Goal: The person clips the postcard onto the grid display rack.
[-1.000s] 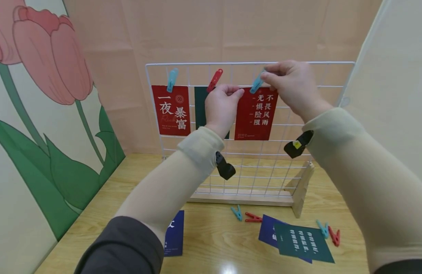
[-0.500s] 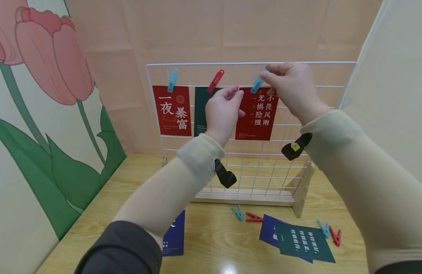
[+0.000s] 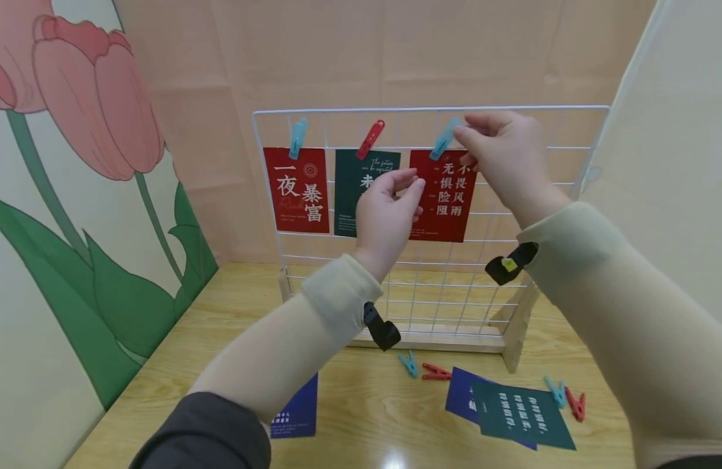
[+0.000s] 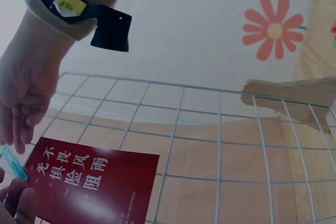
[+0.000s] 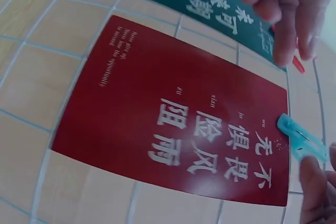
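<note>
A red card (image 3: 439, 195) with white characters hangs on the white wire grid (image 3: 484, 251), a blue clothespin (image 3: 445, 138) at its top edge. My right hand (image 3: 510, 153) is at the clothespin's upper end, thumb and forefinger parted and their tips right beside it. In the right wrist view the clothespin (image 5: 302, 137) stands clear on the card's edge next to the thumb. My left hand (image 3: 387, 215) holds nothing; its fingers are loosely bent in front of the red card and a green card (image 3: 346, 185), which it partly hides. A red clothespin (image 3: 370, 139) is on the green card.
Another red card (image 3: 296, 189) hangs at the left under a blue clothespin (image 3: 298, 138). On the table lie a green card (image 3: 521, 413) over a blue one, a blue card (image 3: 299, 410) partly behind my left forearm, and several loose clothespins (image 3: 437, 372).
My left hand has come away from the red card's upper left corner and moved down, uncovering more of the green card. The right fingers have shifted slightly right off the blue clothespin.
</note>
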A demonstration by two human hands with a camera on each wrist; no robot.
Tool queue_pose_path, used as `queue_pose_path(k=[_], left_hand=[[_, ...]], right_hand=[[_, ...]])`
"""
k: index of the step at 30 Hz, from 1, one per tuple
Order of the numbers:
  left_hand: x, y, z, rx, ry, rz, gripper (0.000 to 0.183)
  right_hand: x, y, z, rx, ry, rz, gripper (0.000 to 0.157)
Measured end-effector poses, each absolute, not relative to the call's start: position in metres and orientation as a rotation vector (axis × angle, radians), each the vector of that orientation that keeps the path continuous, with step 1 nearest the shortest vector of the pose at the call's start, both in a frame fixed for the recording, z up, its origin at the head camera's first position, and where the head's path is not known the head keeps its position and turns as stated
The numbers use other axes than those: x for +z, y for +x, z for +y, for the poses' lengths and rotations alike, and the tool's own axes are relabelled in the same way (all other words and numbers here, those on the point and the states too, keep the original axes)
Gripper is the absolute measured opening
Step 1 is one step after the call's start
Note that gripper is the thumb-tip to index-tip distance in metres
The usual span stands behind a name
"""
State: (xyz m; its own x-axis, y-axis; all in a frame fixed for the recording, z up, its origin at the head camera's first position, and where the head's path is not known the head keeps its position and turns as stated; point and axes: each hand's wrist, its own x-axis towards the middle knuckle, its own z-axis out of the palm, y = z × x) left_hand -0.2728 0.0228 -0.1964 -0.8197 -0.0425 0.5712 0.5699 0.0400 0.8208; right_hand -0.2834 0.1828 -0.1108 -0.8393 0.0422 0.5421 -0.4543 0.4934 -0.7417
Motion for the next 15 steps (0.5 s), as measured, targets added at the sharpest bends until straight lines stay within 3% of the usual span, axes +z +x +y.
queue_pose_path(k=[7,15], left_hand=[[-0.213,-0.270,0.011,-1.762,-0.532,-1.879,0.029],[-0.231,-0.274,-0.003,-1.704,-0.487,-1.890,0.027]], right_hand=[[-0.132,-0.273,0.191,1.232,0.329,-2.112,0.040],[-0.161,-0.263,0.202,1.139,0.326,-2.121,0.043]])
